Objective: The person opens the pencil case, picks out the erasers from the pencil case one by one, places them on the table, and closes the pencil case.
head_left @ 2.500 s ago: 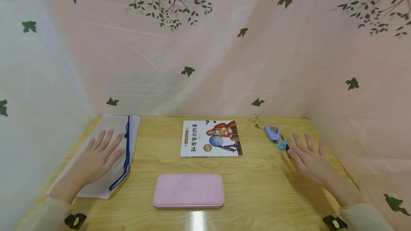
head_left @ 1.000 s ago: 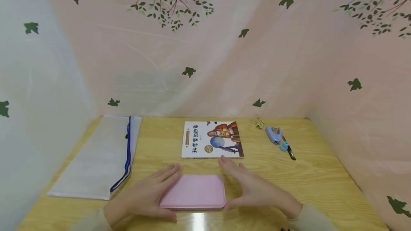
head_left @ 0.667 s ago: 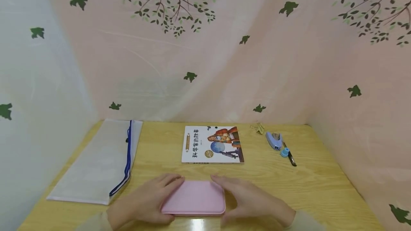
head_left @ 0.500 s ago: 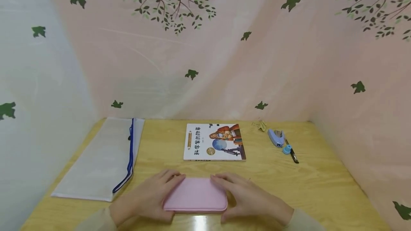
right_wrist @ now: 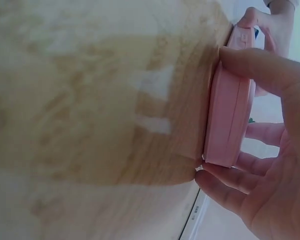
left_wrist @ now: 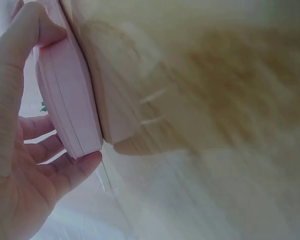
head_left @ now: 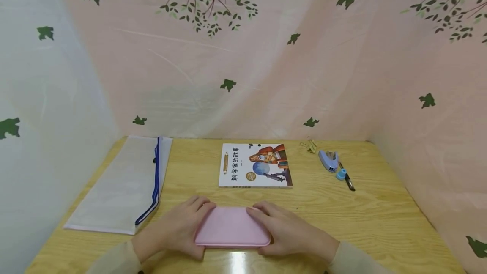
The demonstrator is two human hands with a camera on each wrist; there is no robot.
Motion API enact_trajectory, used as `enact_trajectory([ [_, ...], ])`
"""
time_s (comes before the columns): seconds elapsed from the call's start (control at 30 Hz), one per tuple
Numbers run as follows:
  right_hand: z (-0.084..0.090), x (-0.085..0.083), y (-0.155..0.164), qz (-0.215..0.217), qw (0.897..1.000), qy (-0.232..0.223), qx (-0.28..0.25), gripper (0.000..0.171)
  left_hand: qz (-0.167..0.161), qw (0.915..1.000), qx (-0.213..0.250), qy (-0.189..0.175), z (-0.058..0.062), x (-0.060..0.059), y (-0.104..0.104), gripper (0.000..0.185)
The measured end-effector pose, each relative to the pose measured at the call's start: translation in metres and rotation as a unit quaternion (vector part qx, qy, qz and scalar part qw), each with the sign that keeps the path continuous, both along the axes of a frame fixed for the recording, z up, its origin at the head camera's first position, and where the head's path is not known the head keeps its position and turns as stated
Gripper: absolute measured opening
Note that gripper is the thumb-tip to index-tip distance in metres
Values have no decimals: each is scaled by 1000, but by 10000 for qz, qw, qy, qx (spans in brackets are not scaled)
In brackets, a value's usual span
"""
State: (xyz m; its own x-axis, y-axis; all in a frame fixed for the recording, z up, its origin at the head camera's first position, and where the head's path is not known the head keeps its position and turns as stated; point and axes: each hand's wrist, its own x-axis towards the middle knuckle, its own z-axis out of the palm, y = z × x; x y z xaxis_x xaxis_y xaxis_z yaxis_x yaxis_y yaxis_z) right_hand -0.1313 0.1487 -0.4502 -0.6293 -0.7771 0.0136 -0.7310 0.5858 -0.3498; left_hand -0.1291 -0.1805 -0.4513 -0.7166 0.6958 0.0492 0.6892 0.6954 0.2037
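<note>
gripping pink case (head_left: 232,231) ends | left hand (head_left: 176,231) curled | right hand (head_left: 293,234) curled

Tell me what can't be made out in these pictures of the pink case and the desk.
- Pink case: its ends, head view, covered by the left hand and right hand; contents unseen.
- Wooden table: both wrist views, blurred.
- Book title: head view, upside down and too small.
- Gold clips, blue stapler: head view, too small for detail.
</note>
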Motion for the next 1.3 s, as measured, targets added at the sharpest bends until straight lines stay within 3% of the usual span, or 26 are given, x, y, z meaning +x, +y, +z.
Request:
enact_trajectory([
  [0.43,12,-6,-7,-214,9985,-469,195,86,-168,9996,28,205,-2,-2,-2,106],
  [0.77,14,-11,-4,-165,9971,-717,200,86,-78,9999,-112,82,3,0,1,105],
  [1.0,22,-17,0,-124,9944,-1037,142,85,-191,9993,208,257,2,-3,-3,102],
  [1.1,23,-22,5,-80,9930,-1171,-123,84,-264,9982,538,30,1,-5,-9,100],
  [1.17,21,-25,7,-51,9901,-1345,-406,82,-283,9956,822,-360,2,-7,-15,98],
  [1.3,17,-33,12,-45,9720,-2083,-1085,75,-263,9798,1526,-1262,2,-10,-26,105],
])
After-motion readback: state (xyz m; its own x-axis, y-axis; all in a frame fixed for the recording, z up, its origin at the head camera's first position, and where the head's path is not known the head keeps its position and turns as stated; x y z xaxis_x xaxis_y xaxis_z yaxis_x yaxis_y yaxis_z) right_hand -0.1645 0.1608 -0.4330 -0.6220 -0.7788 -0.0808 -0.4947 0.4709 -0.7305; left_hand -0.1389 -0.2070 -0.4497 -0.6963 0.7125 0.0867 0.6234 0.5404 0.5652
